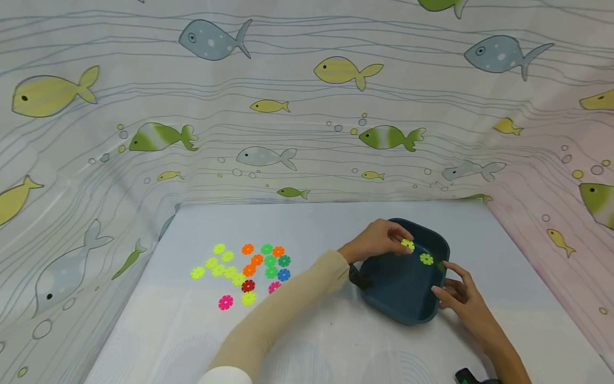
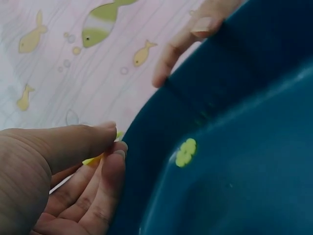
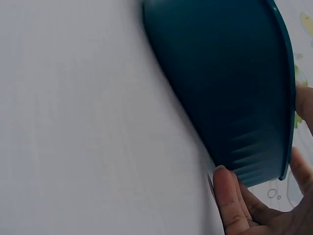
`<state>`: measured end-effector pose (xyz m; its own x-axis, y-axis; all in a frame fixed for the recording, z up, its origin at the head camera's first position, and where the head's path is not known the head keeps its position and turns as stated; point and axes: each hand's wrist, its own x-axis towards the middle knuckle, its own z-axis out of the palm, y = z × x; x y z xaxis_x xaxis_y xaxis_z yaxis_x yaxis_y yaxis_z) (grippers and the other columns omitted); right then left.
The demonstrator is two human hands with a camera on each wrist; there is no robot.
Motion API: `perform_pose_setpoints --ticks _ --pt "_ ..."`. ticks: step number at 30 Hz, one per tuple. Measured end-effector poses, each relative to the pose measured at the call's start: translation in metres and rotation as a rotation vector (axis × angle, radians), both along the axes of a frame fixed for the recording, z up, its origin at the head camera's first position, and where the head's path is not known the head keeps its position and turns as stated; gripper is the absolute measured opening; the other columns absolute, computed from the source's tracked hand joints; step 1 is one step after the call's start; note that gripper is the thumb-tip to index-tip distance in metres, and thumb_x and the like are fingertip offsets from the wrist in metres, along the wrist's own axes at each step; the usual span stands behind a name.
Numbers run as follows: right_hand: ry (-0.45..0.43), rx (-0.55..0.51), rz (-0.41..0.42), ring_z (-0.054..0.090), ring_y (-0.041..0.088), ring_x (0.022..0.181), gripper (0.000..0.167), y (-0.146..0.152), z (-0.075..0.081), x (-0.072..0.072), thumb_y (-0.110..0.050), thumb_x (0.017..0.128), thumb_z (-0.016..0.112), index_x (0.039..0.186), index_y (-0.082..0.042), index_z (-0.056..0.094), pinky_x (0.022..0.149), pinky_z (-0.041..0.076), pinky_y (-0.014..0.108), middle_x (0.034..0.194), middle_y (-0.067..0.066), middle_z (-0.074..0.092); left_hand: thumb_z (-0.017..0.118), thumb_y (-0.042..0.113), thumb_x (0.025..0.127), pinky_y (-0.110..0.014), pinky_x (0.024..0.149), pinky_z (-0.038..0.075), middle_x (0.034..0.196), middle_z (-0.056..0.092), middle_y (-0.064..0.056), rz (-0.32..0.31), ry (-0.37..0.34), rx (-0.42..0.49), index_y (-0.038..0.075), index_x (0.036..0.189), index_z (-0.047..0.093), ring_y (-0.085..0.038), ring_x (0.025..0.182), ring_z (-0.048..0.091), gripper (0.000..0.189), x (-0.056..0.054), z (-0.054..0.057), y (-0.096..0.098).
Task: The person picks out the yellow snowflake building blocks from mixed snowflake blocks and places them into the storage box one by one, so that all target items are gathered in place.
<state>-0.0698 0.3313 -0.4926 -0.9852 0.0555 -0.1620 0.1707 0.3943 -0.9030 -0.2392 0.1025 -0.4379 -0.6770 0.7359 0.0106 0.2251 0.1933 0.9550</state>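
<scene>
Over a dark blue tray (image 1: pixel 395 290), we see one yellow disc (image 1: pixel 408 246) pinched between the thumb and fingertips of the left hand (image 1: pixel 379 238). A second yellow disc (image 1: pixel 426 259) lies on the tray's floor. Left of the tray, on the white table (image 1: pixel 312 224), we count twenty loose discs (image 1: pixel 248 286): eight yellow, four orange, four green, two pink, one red and one blue. The left arm reaches across from below in a beige sleeve (image 1: pixel 283 314), palm turned down; the right hand (image 1: pixel 462 293) grips the tray's right side, thumb and fingers at its wall. The sleeve covers part of one pink disc. The left fingers hide much of the pinched disc, and a black object (image 1: pixel 469 376) is cut off at the bottom edge.
</scene>
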Motion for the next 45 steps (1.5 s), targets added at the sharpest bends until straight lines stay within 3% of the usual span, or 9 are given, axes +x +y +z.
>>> perform_pose_setpoints --ticks 6,11,20,25,29,41,45 --pt "-0.003 0.003 -0.002 0.065 0.024 0.099 0.081 0.0 -0.001 -0.001 -0.037 0.104 0.062 0.164 -0.029 0.008 0.083 0.053 0.035 0.148 0.03 0.041 0.083 0.015 0.089 -0.034 0.079 0.061 0.094 0.072 0.008 0.058 -0.032 -0.016 0.012 0.113 0.076 -0.014 0.077 0.073 0.025 -0.001 -0.003 0.021" --pt "0.007 -0.005 -0.004 0.065 0.024 0.098 0.08 0.0 -0.001 -0.001 -0.036 0.104 0.062 0.164 -0.029 0.009 0.082 0.053 0.034 0.148 0.029 0.042 0.082 0.011 0.089 -0.03 0.075 0.06 0.093 0.071 0.008 0.081 -0.049 -0.042 0.01 0.112 0.076 -0.011 0.075 0.072 0.024 -0.001 -0.007 0.034" --pt "0.055 -0.04 0.004 0.065 0.02 0.099 0.077 0.001 -0.002 0.0 -0.032 0.105 0.063 0.163 -0.028 0.013 0.081 0.056 0.031 0.147 0.029 0.043 0.083 0.009 0.088 -0.022 0.065 0.055 0.091 0.07 0.005 0.175 0.014 -0.141 0.009 0.11 0.075 -0.007 0.068 0.068 0.023 -0.002 -0.016 0.047" --pt "0.067 -0.046 0.007 0.065 0.019 0.099 0.076 0.0 -0.002 0.0 -0.031 0.105 0.063 0.163 -0.028 0.015 0.081 0.056 0.031 0.146 0.028 0.045 0.084 0.008 0.086 -0.022 0.062 0.054 0.086 0.069 0.004 0.238 0.011 -0.191 0.009 0.107 0.076 -0.007 0.065 0.067 0.023 -0.004 -0.02 0.05" --pt "0.073 -0.053 0.008 0.064 0.02 0.099 0.075 0.001 -0.003 0.002 -0.028 0.105 0.063 0.163 -0.028 0.015 0.081 0.055 0.031 0.145 0.028 0.045 0.084 0.007 0.086 -0.023 0.062 0.053 0.089 0.069 0.001 0.249 0.017 -0.206 0.008 0.107 0.076 -0.008 0.066 0.066 0.023 -0.005 -0.021 0.053" --pt "0.072 -0.055 0.015 0.064 0.022 0.098 0.075 0.004 -0.004 0.002 -0.029 0.105 0.063 0.163 -0.028 0.015 0.081 0.056 0.034 0.144 0.027 0.045 0.085 0.01 0.086 -0.021 0.065 0.052 0.095 0.071 0.0 0.249 0.114 -0.395 0.009 0.112 0.075 -0.006 0.066 0.065 0.028 -0.006 -0.022 0.06" --pt "0.071 -0.053 0.011 0.064 0.021 0.099 0.075 0.004 -0.004 0.002 -0.029 0.105 0.063 0.163 -0.028 0.015 0.081 0.056 0.035 0.144 0.027 0.045 0.086 0.014 0.085 -0.02 0.069 0.052 0.101 0.072 0.002 0.221 0.195 -0.455 0.011 0.112 0.075 -0.007 0.076 0.065 0.029 -0.007 -0.024 0.061"
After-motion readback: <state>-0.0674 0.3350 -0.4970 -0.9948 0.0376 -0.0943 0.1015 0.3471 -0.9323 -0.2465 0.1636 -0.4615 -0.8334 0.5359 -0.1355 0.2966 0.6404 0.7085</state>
